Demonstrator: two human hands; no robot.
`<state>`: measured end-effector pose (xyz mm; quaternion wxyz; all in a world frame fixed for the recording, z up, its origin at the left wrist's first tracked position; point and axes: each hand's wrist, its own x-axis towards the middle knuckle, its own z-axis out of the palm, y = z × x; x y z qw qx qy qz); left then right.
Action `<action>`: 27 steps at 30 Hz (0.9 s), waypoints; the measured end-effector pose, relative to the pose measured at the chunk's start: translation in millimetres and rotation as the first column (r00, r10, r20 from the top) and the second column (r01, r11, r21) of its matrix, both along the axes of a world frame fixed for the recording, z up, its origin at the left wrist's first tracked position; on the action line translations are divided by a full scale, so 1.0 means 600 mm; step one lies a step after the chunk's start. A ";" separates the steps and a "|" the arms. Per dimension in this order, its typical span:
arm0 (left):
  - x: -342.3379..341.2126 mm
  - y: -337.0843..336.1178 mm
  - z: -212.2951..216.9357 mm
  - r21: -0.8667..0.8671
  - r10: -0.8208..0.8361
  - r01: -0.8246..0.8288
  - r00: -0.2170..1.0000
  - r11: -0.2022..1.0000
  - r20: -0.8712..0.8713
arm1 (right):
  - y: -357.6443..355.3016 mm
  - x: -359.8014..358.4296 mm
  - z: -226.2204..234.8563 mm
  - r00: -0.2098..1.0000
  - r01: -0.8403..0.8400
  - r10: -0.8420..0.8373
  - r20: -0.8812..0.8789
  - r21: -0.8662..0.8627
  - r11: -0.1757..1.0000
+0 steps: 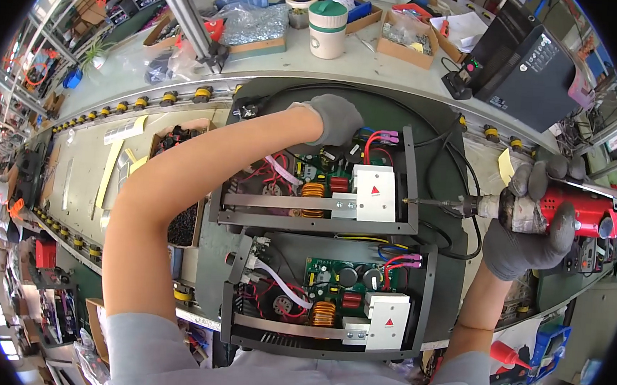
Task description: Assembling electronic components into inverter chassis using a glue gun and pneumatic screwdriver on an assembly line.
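Note:
My right hand (531,226), in a grey glove, is wrapped round a red power screwdriver (586,210) held level. Its long bit (433,203) points left, with the tip at the right side wall of the farther metal chassis (306,223). My left hand (338,119), also gloved, bends down over that chassis's far side, its fingers hidden beneath it. Inside are a circuit board, a copper coil (313,198), red wires and a white plate (375,195) with a red triangle. Nearer me lies a similar open chassis (322,349) with its own green circuit board (324,271).
Both chassis rest on a dark green board (434,287) over a conveyor with yellow rollers (202,94). Black cables (461,157) curve behind and right. A parts box (183,227) stands left. On the back shelf are a lidded cup (328,31), cartons and a black machine (528,72).

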<state>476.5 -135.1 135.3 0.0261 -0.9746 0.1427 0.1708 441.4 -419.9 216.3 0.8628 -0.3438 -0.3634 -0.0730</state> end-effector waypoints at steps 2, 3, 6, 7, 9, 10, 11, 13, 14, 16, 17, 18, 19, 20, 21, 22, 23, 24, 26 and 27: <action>0.003 -0.006 0.005 0.013 -0.043 0.043 0.999 0.999 0.013 | 0.007 0.007 -0.002 0.999 -0.047 0.047 0.022 -0.009 0.999; 0.005 -0.009 0.011 0.028 -0.075 0.074 0.997 0.997 0.027 | 0.009 0.010 -0.001 0.998 -0.047 0.047 0.035 -0.020 0.999; 0.017 0.002 0.040 -0.068 -0.038 0.039 0.999 0.997 0.011 | 0.020 0.020 0.000 1.000 -0.031 0.031 0.006 -0.002 1.000; 0.018 0.014 0.021 -0.130 -0.032 0.033 0.999 0.991 0.013 | 0.020 0.027 -0.005 1.000 -0.013 0.013 0.010 -0.003 1.000; 0.027 0.033 -0.006 -0.284 -0.009 0.007 1.000 0.959 -0.005 | 0.029 0.038 -0.005 0.995 -0.091 0.090 0.033 0.018 0.996; 0.035 0.041 -0.017 -0.429 0.014 -0.028 0.999 0.903 -0.035 | 0.031 0.042 -0.006 0.994 -0.103 0.102 0.027 0.022 0.994; 0.038 0.042 -0.015 -0.551 0.027 -0.082 0.994 0.830 -0.109 | 0.037 0.045 -0.009 0.995 -0.093 0.093 0.027 0.018 0.995; 0.040 0.038 -0.015 -0.656 0.084 -0.244 0.960 0.714 -0.265 | 0.051 0.051 -0.015 1.000 -0.022 0.022 -0.016 0.005 1.000; 0.038 0.035 -0.016 -0.711 0.122 -0.414 0.897 0.568 -0.425 | 0.055 0.055 -0.016 1.000 -0.017 0.017 -0.017 0.003 1.000; 0.032 0.029 -0.023 -0.724 0.134 -0.496 0.857 0.479 -0.498 | 0.064 0.063 -0.020 0.999 0.048 -0.050 -0.021 -0.055 0.997; 0.028 0.028 -0.023 -0.723 0.142 -0.574 0.811 0.385 -0.568 | 0.070 0.066 -0.024 0.996 0.088 -0.089 -0.022 -0.049 0.995; 0.024 0.028 -0.024 -0.720 0.141 -0.576 0.809 0.388 -0.571 | 0.073 0.071 -0.028 0.995 0.091 -0.092 -0.027 -0.047 0.995; 0.021 0.028 -0.023 -0.749 0.102 -0.583 0.805 0.316 -0.584 | 0.075 0.075 -0.032 0.996 0.084 -0.085 -0.019 -0.052 0.995; 0.019 0.031 -0.021 -0.769 0.067 -0.591 0.801 0.242 -0.595 | 0.080 0.078 -0.037 0.997 0.073 -0.074 -0.014 -0.054 0.996; 0.020 0.032 -0.020 -0.763 0.071 -0.597 0.797 0.247 -0.600 | 0.083 0.069 -0.035 0.986 0.141 -0.154 -0.064 -0.174 0.975; 0.021 0.033 -0.019 -0.747 0.075 -0.622 0.778 0.234 -0.624 | 0.088 0.069 -0.036 0.985 0.141 -0.155 -0.072 -0.169 0.976; 0.024 0.032 -0.019 -0.732 0.078 -0.644 0.760 0.221 -0.645 | 0.090 0.071 -0.036 0.982 0.167 -0.181 -0.050 -0.200 0.965; 0.025 0.034 -0.023 -0.728 0.080 -0.646 0.758 0.228 -0.648 | 0.090 0.075 -0.038 0.978 0.195 -0.206 -0.027 -0.230 0.954; 0.022 0.044 -0.035 -0.715 0.156 -0.455 0.882 0.530 -0.445 | 0.084 0.087 -0.046 0.989 0.115 -0.130 -0.067 -0.189 0.975; 0.019 0.047 -0.039 -0.710 0.156 -0.456 0.881 0.537 -0.448 | 0.086 0.088 -0.046 0.991 0.101 -0.116 -0.071 -0.192 0.976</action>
